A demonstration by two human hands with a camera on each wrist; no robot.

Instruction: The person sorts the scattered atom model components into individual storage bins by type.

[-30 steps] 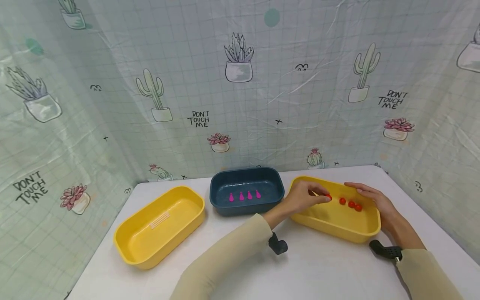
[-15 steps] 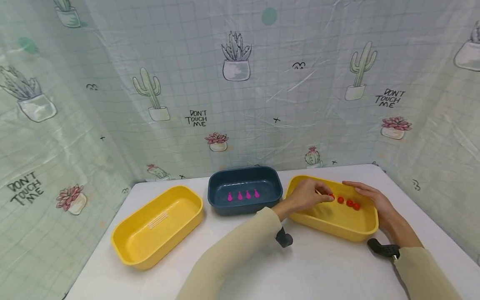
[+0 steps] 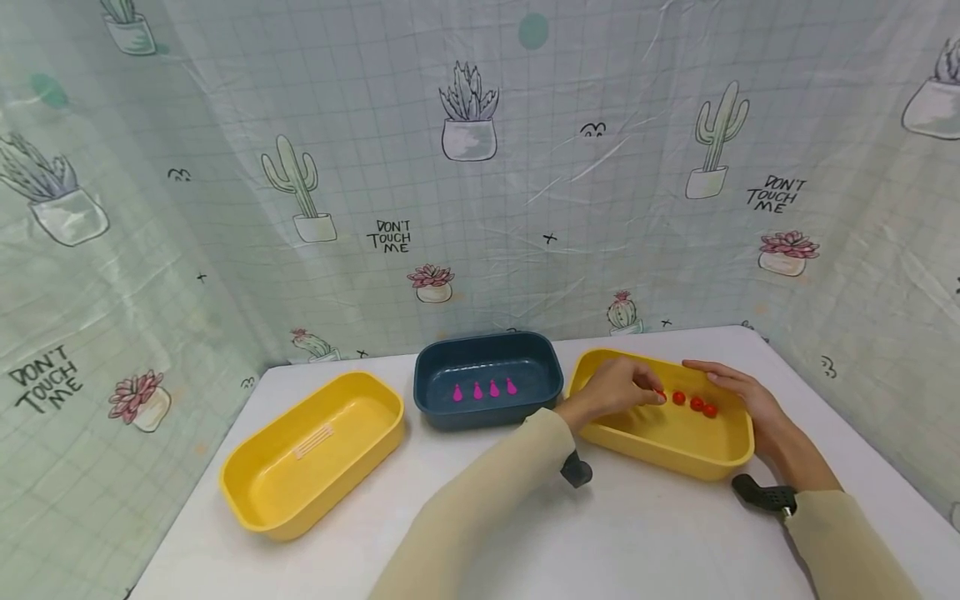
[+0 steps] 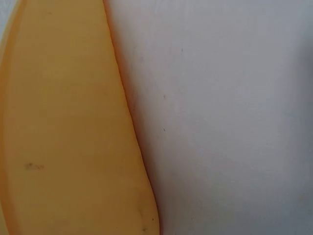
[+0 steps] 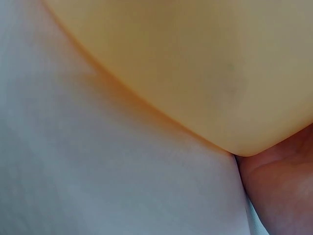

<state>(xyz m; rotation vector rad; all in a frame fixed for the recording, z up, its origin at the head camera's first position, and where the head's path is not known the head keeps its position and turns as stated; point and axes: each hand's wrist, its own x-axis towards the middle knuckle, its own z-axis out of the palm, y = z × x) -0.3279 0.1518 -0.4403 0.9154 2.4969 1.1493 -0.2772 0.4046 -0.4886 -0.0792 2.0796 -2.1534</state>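
Observation:
My left hand [image 3: 618, 387] reaches over the yellow tray [image 3: 660, 450] on the right, pinching a small red ball [image 3: 662, 396] between thumb and fingertips. The ball is partly hidden by the fingers. It sits at the left end of a short row of similar red balls [image 3: 697, 403] on the tray floor. Along the tray's right end lies my right hand [image 3: 756, 408], its fingers extended against the rim. In the left wrist view only the tray's outer wall [image 4: 68, 117] and the white table show. A bit of my right hand [image 5: 283, 191] touches the tray wall in the right wrist view.
Left of the tray stands a dark blue tray [image 3: 487, 415] with several pink drop-shaped pieces [image 3: 477, 391]. Farther left, another yellow tray [image 3: 330, 479] holds thin pale sticks [image 3: 313, 442]. All three stand on a white table [image 3: 622, 533] before a cactus-print curtain [image 3: 547, 183].
My left hand has moved slightly right with the pinched ball, bringing it closer to the other red balls. The right hand stays at the tray's end. The head view shifts a little.

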